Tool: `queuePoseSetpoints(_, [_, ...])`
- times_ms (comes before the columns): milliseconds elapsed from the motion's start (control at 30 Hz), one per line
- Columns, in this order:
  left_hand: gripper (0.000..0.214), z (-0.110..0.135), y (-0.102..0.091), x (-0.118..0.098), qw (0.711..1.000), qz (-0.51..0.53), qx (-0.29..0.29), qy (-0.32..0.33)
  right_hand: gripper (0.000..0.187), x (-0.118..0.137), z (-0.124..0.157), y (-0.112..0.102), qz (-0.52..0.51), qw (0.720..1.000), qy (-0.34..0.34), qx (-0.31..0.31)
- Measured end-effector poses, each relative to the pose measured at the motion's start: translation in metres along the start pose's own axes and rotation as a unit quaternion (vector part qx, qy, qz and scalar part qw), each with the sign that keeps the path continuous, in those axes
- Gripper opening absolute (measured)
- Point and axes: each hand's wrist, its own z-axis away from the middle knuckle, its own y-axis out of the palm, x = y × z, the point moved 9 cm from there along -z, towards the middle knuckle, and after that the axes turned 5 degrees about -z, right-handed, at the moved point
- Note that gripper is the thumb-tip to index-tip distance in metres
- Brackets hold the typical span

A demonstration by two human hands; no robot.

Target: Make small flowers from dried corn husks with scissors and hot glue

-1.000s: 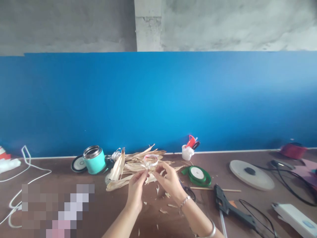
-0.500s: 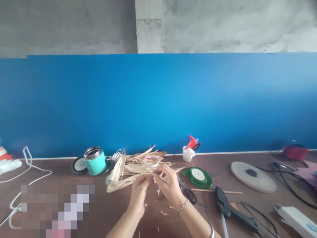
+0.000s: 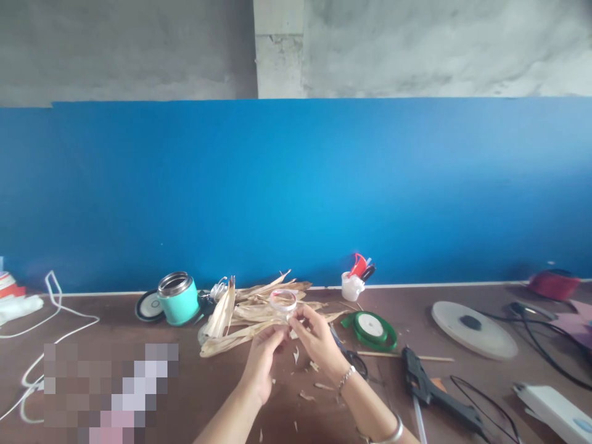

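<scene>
Both hands raised over the counter [image 3: 198, 394], forearms in from the bottom edge, fingertips meeting near center. Left hand [image 3: 259, 367]: palm inward, fingers curled, tips beside the right's. Right hand [image 3: 319, 342]: thumb and index bent together near a small pale bit — grip on either side too small to tell. Chain bracelet [image 3: 346, 380] and bangle [image 3: 393, 430] on right arm.

Whitish ring [image 3: 283, 307] just beyond the fingertips, in front of the dry husks [image 3: 222, 319]; can't tell if held or resting. Hands cover the pile's near edge; right hand partly hides dark-handled scissors [image 3: 358, 365].

Left of husks: open teal jar [image 3: 179, 305], round lid [image 3: 150, 306] beside it, white cord [image 3: 65, 333] farther out. Right: white cup [image 3: 352, 288] with red and black items, green ribbon spool [image 3: 370, 325], thin stick [image 3: 435, 358], glue gun [image 3: 416, 377], round pale cover [image 3: 448, 324], white box [image 3: 555, 410].

Counter brown, husk scraps [image 3: 306, 396] scattered near the hands. Blue panel [image 3: 296, 185] behind — grey wall [image 3: 139, 49] above. Lower left pixelated.
</scene>
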Motion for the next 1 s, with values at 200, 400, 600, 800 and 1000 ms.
queuePoseSetpoints(200, [0.022,-0.001,0.003,0.003,0.999,0.025,0.025,-0.003,0.021,-0.005,-0.001,0.003,-0.041,0.999,0.016,0.009])
queuePoseSetpoints(400, [0.021,-0.002,0.001,-0.001,1.000,0.003,0.024,0.017,0.022,-0.008,-0.001,0.004,-0.065,0.998,0.023,0.016])
queuePoseSetpoints(600, [0.022,-0.003,-0.001,0.003,1.000,0.008,0.023,0.006,0.019,-0.009,-0.001,0.004,-0.032,0.999,0.034,0.017])
queuePoseSetpoints(800, [0.020,0.000,0.005,-0.002,0.999,0.006,0.034,-0.005,0.017,-0.006,-0.001,0.003,0.014,0.999,0.040,0.018])
queuePoseSetpoints(1000, [0.024,0.000,0.004,-0.017,0.996,-0.076,0.024,0.039,0.016,-0.003,-0.001,0.001,0.044,0.998,0.039,0.016])
